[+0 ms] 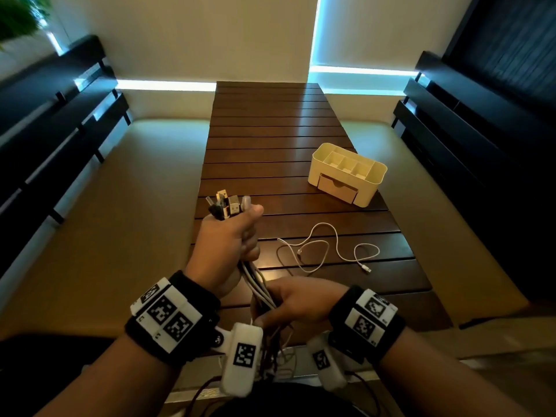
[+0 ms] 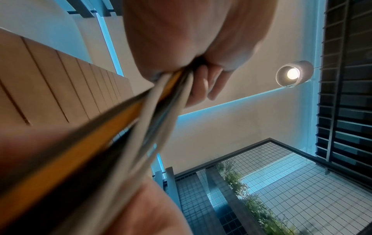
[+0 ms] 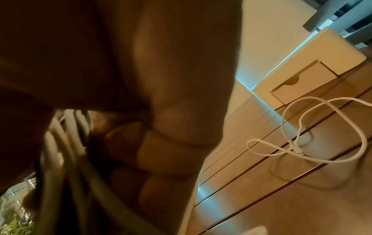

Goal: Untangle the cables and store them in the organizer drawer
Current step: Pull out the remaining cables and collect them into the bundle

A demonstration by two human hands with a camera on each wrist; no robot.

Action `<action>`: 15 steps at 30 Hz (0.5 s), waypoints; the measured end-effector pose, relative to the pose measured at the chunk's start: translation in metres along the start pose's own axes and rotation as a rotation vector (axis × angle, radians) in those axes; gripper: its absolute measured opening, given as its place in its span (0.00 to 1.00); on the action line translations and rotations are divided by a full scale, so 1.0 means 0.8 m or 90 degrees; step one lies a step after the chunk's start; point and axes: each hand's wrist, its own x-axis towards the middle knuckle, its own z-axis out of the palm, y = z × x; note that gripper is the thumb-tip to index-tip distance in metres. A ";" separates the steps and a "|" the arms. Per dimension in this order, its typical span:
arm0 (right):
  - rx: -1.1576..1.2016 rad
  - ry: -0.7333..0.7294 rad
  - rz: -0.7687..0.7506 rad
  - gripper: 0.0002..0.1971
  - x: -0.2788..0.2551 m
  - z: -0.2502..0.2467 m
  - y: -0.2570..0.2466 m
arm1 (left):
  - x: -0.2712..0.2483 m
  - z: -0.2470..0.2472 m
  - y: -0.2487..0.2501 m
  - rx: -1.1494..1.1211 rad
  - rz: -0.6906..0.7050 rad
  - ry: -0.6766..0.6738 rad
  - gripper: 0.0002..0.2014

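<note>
My left hand (image 1: 231, 233) is raised above the table's near left part and grips a bundle of cables (image 1: 255, 284) in its fist, with several plug ends (image 1: 228, 204) sticking out above the thumb. The left wrist view shows the fingers (image 2: 203, 82) curled round white, black and yellow cords (image 2: 141, 120). Lower down, my right hand (image 1: 288, 302) holds the same bundle, its fingers (image 3: 165, 155) wrapped round the white cords (image 3: 70, 151). One loose white cable (image 1: 328, 251) (image 3: 314, 135) lies curled on the table. The cream organizer (image 1: 346, 173) stands at the right, its small drawer (image 1: 338, 188) (image 3: 304, 82) closed.
The dark slatted wooden table (image 1: 270, 130) runs away from me, with pale floor on both sides. Dark benches (image 1: 60, 121) line the left and right walls. More cable ends hang below my hands near the table's front edge.
</note>
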 end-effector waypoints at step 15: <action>-0.421 0.650 0.018 0.07 0.025 -0.099 0.139 | -0.005 -0.015 -0.006 0.018 -0.006 0.039 0.11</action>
